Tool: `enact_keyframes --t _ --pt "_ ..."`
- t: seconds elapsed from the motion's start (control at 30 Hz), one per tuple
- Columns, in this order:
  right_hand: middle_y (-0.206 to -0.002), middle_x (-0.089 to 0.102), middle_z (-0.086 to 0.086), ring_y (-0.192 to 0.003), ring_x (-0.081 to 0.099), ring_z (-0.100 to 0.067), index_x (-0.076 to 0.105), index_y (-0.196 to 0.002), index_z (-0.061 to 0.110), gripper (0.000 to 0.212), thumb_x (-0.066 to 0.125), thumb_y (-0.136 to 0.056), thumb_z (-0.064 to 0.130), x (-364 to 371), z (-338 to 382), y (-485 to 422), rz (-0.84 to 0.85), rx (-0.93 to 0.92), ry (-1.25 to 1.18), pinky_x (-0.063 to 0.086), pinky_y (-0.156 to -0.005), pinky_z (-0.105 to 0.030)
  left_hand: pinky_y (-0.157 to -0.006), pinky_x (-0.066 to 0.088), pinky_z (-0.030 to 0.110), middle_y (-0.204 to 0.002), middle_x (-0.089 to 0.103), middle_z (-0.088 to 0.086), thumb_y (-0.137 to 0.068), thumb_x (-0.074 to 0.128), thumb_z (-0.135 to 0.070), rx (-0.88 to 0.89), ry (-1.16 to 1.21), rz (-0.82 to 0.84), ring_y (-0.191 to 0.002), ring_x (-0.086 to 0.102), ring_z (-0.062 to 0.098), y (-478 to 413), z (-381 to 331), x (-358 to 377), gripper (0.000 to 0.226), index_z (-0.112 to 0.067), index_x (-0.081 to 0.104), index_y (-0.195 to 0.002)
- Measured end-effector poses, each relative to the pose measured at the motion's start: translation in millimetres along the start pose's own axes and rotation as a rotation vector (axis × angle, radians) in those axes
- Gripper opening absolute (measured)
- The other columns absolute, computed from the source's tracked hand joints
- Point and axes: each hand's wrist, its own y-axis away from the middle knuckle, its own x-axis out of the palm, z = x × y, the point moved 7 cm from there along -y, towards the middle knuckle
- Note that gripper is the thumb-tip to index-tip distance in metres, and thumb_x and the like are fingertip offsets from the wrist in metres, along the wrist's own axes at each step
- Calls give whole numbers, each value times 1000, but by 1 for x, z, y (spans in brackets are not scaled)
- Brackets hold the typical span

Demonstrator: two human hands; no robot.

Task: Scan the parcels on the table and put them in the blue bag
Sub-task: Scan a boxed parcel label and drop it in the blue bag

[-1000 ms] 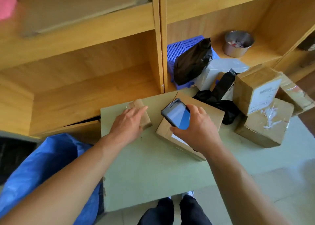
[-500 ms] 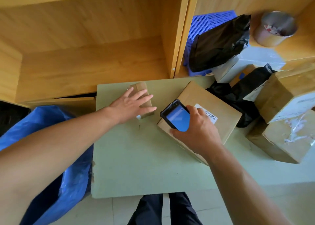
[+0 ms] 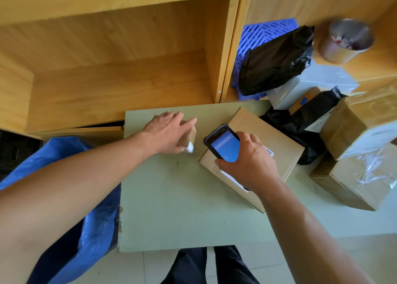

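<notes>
Parcels (image 3: pixel 352 133) mostly wait unbagged on the surface (image 3: pixel 182 208); left fingers (image 3: pixel 182 120) clasp a small box (image 3: pixel 190 134), right fingers (image 3: pixel 247 137) grip the scanner (image 3: pixel 223 146).

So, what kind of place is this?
Probably a parcel sorting or pickup point: taped cardboard parcels piled on the table, a handheld scanner in the right hand, and wooden shelves behind.

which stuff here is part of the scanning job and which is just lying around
Job: small parcel, scanner, flat box, labelled box, taped box, black mailer, blue bag.
Lying about: metal cup, blue crate, wooden shelf.
</notes>
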Motion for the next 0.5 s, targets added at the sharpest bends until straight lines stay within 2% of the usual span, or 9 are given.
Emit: enact_keyframes --t 0.07,0.13,0.2,0.27,0.5 --pt "-108 42 6 -99 50 -19 40 -142 25 81 71 -76 61 -7 7 4 -8 -16 -9 44 -72 -34 -78 51 41 -131 42 8 -88 54 -72 -79 76 -47 -109 54 31 11 7 -18 92 -37 8 -160" --pt "-107 43 6 -95 47 -17 40 -141 24 81 71 -76 61 -14 14 9 -13 -35 -15 45 -71 -33 -73 45 38 -130 43 5 -89 49 -74 -123 102 -84 -103 58 31 22 14 -39 78 -46 18 -155" --pt "-107 44 5 -94 48 -18 41 -140 24 81 71 -75 61 -24 23 17 -25 -61 -24 47 -72 -34 -75 47 39 -128 47 2 -88 45 -78 -177 135 -129 -100 62 31 37 22 -64 64 -47 35 -143" --pt "-106 44 5 -93 48 -17 42 -138 24 78 71 -75 60 -33 32 24 -39 -88 -25 47 -72 -33 -78 51 40 -124 51 2 -88 39 -81 -231 142 -177 -96 63 30 50 30 -90 59 -44 43 -133" --pt "-102 46 6 -92 52 -17 43 -128 26 72 73 -73 61 -53 47 47 -73 -155 5 53 -71 -34 -93 48 46 -130 50 7 -92 31 -80 -414 198 -255 -109 63 35 84 41 -147 67 -45 34 -149"
